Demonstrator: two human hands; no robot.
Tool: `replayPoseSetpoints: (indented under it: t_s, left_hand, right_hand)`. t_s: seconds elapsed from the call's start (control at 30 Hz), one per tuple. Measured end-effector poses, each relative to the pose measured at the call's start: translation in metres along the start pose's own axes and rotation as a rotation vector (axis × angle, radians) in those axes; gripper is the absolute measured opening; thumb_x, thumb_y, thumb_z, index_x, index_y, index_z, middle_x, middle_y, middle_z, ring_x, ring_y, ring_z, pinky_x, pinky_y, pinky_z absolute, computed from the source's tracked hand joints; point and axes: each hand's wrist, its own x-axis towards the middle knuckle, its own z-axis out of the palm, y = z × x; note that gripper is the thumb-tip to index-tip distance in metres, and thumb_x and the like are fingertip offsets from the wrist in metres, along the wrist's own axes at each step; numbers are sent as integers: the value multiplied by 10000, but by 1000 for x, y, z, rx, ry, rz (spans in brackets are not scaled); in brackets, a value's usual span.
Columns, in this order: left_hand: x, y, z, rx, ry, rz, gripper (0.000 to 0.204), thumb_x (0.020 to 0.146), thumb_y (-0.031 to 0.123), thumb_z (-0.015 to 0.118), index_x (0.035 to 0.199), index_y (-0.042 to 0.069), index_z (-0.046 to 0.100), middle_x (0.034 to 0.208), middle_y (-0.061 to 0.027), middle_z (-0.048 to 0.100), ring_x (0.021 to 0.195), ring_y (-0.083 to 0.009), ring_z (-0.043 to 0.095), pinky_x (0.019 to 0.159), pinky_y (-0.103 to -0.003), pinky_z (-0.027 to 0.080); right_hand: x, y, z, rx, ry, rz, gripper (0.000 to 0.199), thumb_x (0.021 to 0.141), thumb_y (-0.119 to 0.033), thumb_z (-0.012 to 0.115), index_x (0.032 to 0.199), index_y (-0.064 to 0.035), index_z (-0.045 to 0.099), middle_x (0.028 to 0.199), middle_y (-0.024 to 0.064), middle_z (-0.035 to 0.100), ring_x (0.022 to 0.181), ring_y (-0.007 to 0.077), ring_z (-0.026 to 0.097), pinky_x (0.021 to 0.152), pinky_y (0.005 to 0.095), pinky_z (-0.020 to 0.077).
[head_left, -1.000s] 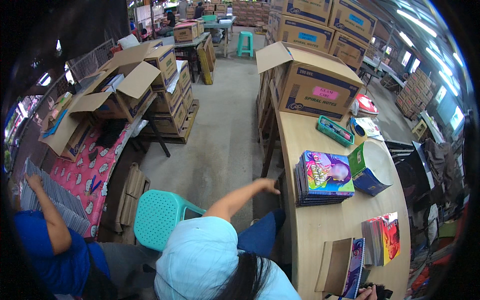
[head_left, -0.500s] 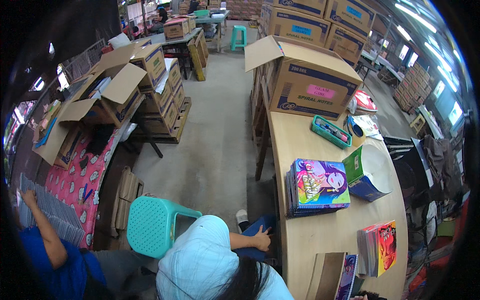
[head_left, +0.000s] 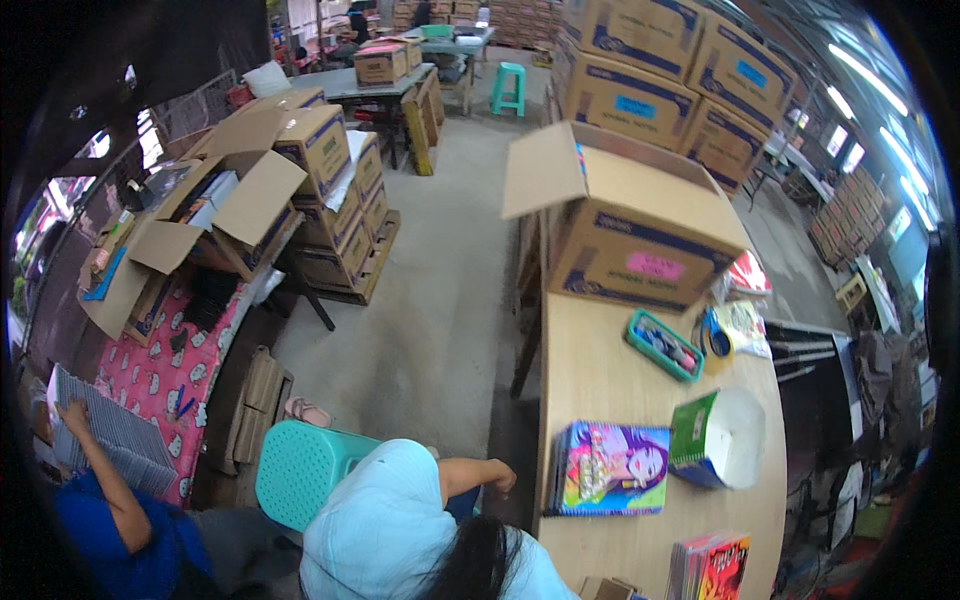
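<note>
Neither of my hands shows in the head view. Right below me sits a person in a light blue top (head_left: 385,530) with dark hair, one hand (head_left: 500,478) held close to the edge of the long wooden table (head_left: 590,380). On the table near that hand lies a stack of notebooks with a colourful cover (head_left: 610,468). Beside it stands a green notebook (head_left: 715,438), part open. A stack of red-covered books (head_left: 712,568) lies at the lower edge.
A large open cardboard box (head_left: 640,230) stands at the table's far end, with a teal pen tray (head_left: 664,345) and a tape roll (head_left: 715,340) near it. A teal stool (head_left: 300,470) stands left of the seated person. Another person in blue (head_left: 110,520) handles grey sheets. Stacked boxes (head_left: 320,180) line the left.
The seated person's arm, stretched to the table edge a second ago, has drawn back toward the body. The books at the table's near end have slid mostly out of view.
</note>
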Motion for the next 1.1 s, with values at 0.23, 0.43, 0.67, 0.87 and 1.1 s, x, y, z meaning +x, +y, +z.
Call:
replayPoseSetpoints:
  t_s: [0.23,0.43,0.67,0.87,1.1]
  left_hand:
    - [-147,-128,-40,-258,209,-73,661,822,500,626,1314,75,507,1340,-121,511,1233,-314,480,997,-449,392]
    - [-247,-261,-33,-509,499,-87,818,809,481,637,1427,53,312,1380,-209,438,1266,-344,433,1033,-434,361]
    - [-327,-343,-62,-752,756,-79,802,834,488,603,1428,41,300,1374,-241,426,1267,-364,424,1050,-407,345]
    - [-384,-445,-140,-917,869,-52,782,843,500,593,1406,22,335,1336,-235,473,1229,-356,472,1032,-394,371]
    - [-497,-661,-289,-742,1211,-164,790,849,538,582,1442,97,302,1399,-197,423,1265,-332,440,1030,-395,362]
  right_hand:
    - [212,-83,155,334,-397,-658,296,858,-207,642,1013,36,574,745,194,625,589,293,602,543,382,502]
    - [249,-200,371,827,-405,-645,599,786,-176,670,1282,-38,362,750,131,595,598,268,544,560,381,437]
    - [193,-359,652,1358,-409,346,423,808,-35,665,1211,1,541,723,41,591,623,96,539,573,237,452]
    - [104,-411,955,1472,-775,1139,612,837,-96,643,1354,1,330,701,63,575,551,114,516,492,265,435]
    - [-86,-289,1280,247,-1594,893,136,705,-94,649,789,13,643,762,165,637,731,321,660,591,437,521]
